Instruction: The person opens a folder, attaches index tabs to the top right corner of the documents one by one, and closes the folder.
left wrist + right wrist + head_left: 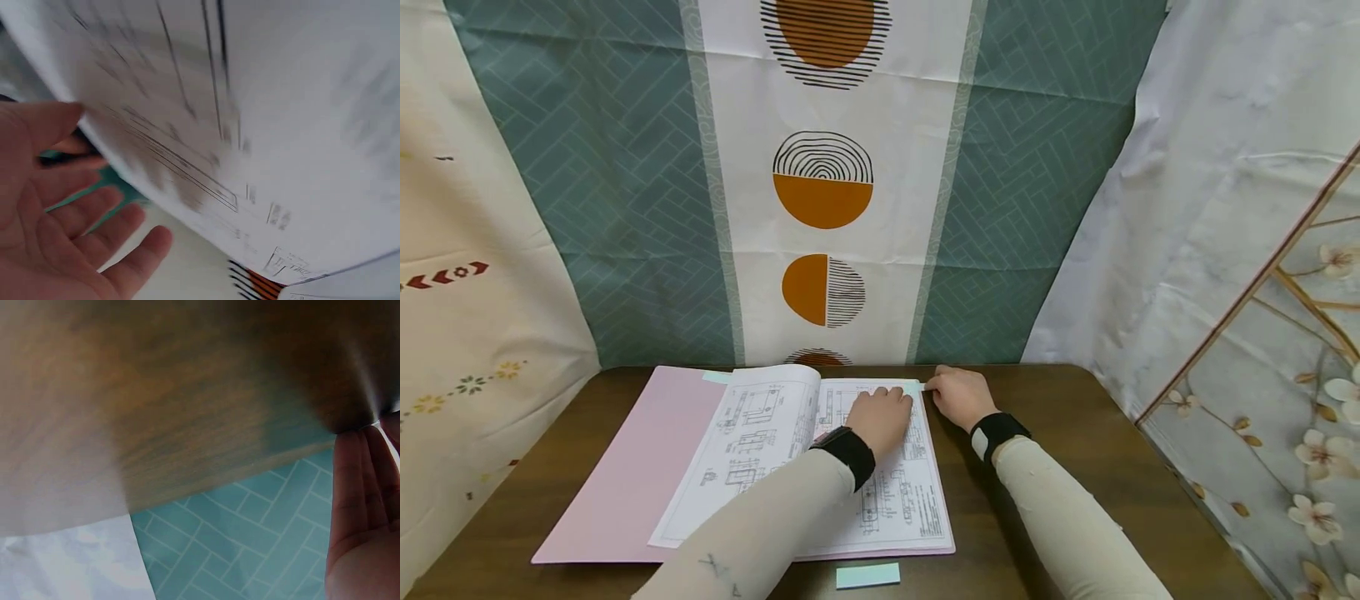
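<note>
On the table [1097, 467], pink folder [617, 475] of drawings [752, 458] spread | left grip [878, 418] relaxed over the page [910, 500], holding nothing | right grip [960, 396] pinching mint tab [914, 387] at page's upper right | probably light, bendy, tacky tbh, hold the end

Table [1060, 408]: dark brown, wood-grained top, far corners rounded. Directly on it, left of centre: wide pink folder [625, 483], flat, opened out, white printed sheets with black line drawings [752, 417] stacked on it. Pale mint-green rectangular paper strip [868, 576] flat on the wood, just nearside of folder's edge, apart from it.
</note>
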Demonstrator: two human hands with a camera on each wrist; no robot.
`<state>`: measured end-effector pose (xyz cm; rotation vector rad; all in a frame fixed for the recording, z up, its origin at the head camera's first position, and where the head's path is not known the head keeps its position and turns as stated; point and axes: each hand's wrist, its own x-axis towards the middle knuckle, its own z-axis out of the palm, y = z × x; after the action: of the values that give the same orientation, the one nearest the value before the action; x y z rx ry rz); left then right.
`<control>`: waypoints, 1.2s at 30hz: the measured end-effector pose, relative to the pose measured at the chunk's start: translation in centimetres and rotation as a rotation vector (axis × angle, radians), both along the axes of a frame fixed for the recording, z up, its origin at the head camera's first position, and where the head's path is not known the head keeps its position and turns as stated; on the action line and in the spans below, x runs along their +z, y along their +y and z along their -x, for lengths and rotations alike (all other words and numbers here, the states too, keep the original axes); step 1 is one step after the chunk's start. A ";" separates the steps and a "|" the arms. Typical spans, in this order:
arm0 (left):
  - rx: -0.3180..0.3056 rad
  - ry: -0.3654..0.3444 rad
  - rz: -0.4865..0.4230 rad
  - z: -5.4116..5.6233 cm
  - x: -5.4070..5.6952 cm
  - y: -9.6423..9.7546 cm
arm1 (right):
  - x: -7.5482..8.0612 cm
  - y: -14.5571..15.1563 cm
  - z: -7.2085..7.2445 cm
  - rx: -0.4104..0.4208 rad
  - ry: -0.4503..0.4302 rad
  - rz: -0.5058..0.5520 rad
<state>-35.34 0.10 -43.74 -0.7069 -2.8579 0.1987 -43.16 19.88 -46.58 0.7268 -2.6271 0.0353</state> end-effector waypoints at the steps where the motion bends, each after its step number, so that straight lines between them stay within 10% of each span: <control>1: -0.033 0.011 0.005 -1.0 0.2 -0.5 | 0.1 0.0 0.0 -0.004 -0.012 0.004; 8: -0.174 -0.039 -0.041 -7.9 0.6 -3.8 | 0.5 0.7 -0.3 -0.007 -0.108 0.081; 14: -0.227 -0.034 -0.125 -11.0 -0.6 -5.4 | 0.0 1.2 -0.6 0.004 -0.174 0.100; 23: -0.257 -0.111 -0.164 -12.9 -0.7 -6.6 | 1.0 0.4 -4.4 0.039 -0.134 0.065; 36: -0.330 -0.094 -0.150 -12.8 -0.7 -6.8 | 1.8 -0.3 -12.8 0.069 -0.185 0.104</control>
<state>-22.54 -6.65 -44.39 -1.1643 -2.7488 -0.0980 -30.38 19.62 -44.79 0.8129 -2.7484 0.2685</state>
